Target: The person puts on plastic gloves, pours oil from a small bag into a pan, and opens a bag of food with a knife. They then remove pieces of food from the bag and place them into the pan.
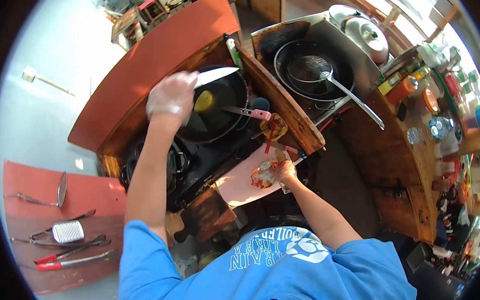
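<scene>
My left hand (172, 96), in a clear glove, is closed around a knife (217, 75), its pale blade pointing right over the black wok (241, 93). A yellow piece (204, 101) lies in the wok beneath that hand. Tongs with a pink handle (261, 114) rest across the wok's near edge. My right hand (285, 172), apparently gloved too, is closed at the edge of a red, white and green food bundle (262, 176). This bundle is over a pale pink board (235, 187); whether it is wrapped cannot be made out.
To the right, a second wok (279, 66) holds a long-handled strainer (351, 94). A wooden partition (286, 104) stands between the woks. A small bowl with a red utensil (273, 129) sits near the tongs. Strainers, a grater (68, 232) and red-handled tongs (75, 262) hang at left.
</scene>
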### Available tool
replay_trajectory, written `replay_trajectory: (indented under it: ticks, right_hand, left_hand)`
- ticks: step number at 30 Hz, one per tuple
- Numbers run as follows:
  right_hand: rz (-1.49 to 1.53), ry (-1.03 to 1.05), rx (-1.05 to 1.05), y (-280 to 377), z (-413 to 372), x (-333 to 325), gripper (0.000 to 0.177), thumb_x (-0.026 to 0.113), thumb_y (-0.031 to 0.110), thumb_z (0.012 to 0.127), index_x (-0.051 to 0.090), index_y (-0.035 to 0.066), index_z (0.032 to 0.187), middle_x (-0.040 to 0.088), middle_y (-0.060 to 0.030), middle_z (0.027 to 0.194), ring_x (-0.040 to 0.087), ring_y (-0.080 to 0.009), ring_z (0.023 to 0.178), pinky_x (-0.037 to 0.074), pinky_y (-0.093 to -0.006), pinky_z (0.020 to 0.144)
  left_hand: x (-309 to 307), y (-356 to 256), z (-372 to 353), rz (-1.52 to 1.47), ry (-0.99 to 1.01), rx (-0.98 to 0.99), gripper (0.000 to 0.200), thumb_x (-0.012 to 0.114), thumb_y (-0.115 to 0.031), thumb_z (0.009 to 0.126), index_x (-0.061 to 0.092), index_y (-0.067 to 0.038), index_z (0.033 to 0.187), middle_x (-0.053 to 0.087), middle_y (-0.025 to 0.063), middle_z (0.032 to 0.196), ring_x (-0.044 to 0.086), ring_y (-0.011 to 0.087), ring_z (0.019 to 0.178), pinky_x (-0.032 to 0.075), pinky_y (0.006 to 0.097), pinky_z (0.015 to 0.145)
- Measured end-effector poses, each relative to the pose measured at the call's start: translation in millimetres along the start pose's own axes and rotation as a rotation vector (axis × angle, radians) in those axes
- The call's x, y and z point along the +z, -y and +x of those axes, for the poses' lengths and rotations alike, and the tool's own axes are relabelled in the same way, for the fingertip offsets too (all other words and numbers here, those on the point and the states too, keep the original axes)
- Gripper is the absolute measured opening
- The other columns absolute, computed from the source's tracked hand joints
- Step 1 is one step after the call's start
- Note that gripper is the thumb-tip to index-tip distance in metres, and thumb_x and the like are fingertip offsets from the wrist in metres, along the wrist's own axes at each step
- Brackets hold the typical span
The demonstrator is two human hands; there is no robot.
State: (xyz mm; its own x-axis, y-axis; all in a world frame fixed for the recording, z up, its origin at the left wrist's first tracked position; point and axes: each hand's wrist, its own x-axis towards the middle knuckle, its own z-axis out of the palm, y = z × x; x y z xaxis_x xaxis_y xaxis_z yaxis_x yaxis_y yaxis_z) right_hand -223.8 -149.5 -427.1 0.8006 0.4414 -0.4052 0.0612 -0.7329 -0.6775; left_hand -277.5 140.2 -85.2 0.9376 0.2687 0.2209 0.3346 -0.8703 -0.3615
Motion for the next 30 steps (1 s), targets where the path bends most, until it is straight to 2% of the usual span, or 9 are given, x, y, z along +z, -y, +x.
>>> replay_trajectory:
  ticks: [4,5,8,14,16,22,25,29,30]
  right_hand:
    - [0.183,0.091,-0.003,-8,1,7,0.059,0.082,0.024,0.071,0.059,0.007,0.123,0.068,-0.0077,0.09,0.066,-0.0214,0.084,0.054,-0.0332,0.077]
    - [0.715,0.188,0.044,-35,19,40,0.064,0.08,0.02,0.073,0.051,0.01,0.13,0.065,-0.006,0.104,0.063,-0.0189,0.091,0.053,-0.0315,0.083]
    - [0.508,0.152,-0.035,35,-36,-34,0.081,0.081,0.012,0.075,0.034,0.009,0.141,0.055,-0.0057,0.132,0.054,-0.0184,0.118,0.043,-0.0334,0.107]
    - [0.134,0.124,-0.043,2,-12,2,0.084,0.085,0.028,0.071,0.041,0.006,0.138,0.061,-0.0116,0.127,0.056,-0.0179,0.121,0.045,-0.0323,0.104]
    - [0.024,0.05,0.023,-6,-3,11,0.079,0.09,0.03,0.06,0.057,0.007,0.128,0.062,-0.0152,0.123,0.061,-0.0269,0.112,0.049,-0.0344,0.097]
    - [-0.139,0.289,-0.105,-20,15,33,0.056,0.074,0.032,0.075,0.058,0.003,0.12,0.063,-0.0223,0.118,0.061,-0.0359,0.111,0.047,-0.0411,0.098]
    - [-0.061,0.376,-0.122,-30,13,25,0.05,0.072,0.031,0.078,0.059,0.001,0.116,0.066,-0.0255,0.111,0.064,-0.0383,0.105,0.052,-0.0424,0.09]
    - [0.021,0.479,0.0,-28,-6,-53,0.045,0.073,0.027,0.076,0.061,0.0,0.11,0.067,-0.0261,0.108,0.066,-0.0386,0.104,0.053,-0.0429,0.088]
    - [0.044,0.527,0.039,-36,-6,-66,0.04,0.071,0.025,0.077,0.062,0.001,0.108,0.066,-0.0269,0.11,0.064,-0.0399,0.107,0.052,-0.0444,0.09]
  left_hand:
    - [32,-39,108,0.12,0.159,0.21,0.019,0.054,-0.012,0.088,0.07,-0.013,0.098,0.07,0.0088,0.099,0.069,0.0291,0.095,0.057,0.043,0.079]
    - [49,-50,129,0.146,0.191,0.189,0.018,0.057,-0.012,0.088,0.072,-0.011,0.098,0.071,0.0087,0.1,0.07,0.0299,0.093,0.057,0.0418,0.077]
    - [53,-79,150,0.278,0.191,0.221,0.017,0.062,-0.01,0.084,0.075,-0.008,0.096,0.072,0.0107,0.103,0.07,0.0301,0.098,0.057,0.0404,0.078]
    - [64,-89,178,0.34,0.393,0.387,0.022,0.067,-0.009,0.08,0.074,-0.007,0.101,0.071,0.0105,0.11,0.069,0.0284,0.102,0.054,0.0389,0.084]
    - [52,-88,170,0.307,0.26,0.314,0.02,0.065,-0.01,0.082,0.074,-0.009,0.1,0.071,0.0088,0.108,0.067,0.0251,0.105,0.052,0.036,0.088]
    - [-27,-131,25,-0.151,-0.35,0.335,0.028,0.067,-0.013,0.083,0.066,-0.011,0.111,0.063,0.0056,0.096,0.059,0.0247,0.081,0.048,0.0388,0.073]
    - [-11,-186,-57,-0.723,-0.478,0.191,0.024,0.071,0.004,0.073,0.07,-0.006,0.095,0.067,0.0074,0.078,0.06,0.0263,0.061,0.049,0.0366,0.059]
    - [88,-278,-129,-1.269,-0.081,-0.815,0.009,0.069,-0.007,0.085,0.068,0.003,0.086,0.067,0.0109,0.072,0.061,0.0157,0.061,0.05,0.029,0.06]
    - [122,-291,-136,-1.153,-0.051,-0.733,0.008,0.068,-0.005,0.085,0.068,0.003,0.084,0.067,0.0111,0.069,0.061,0.0122,0.063,0.049,0.0287,0.059]
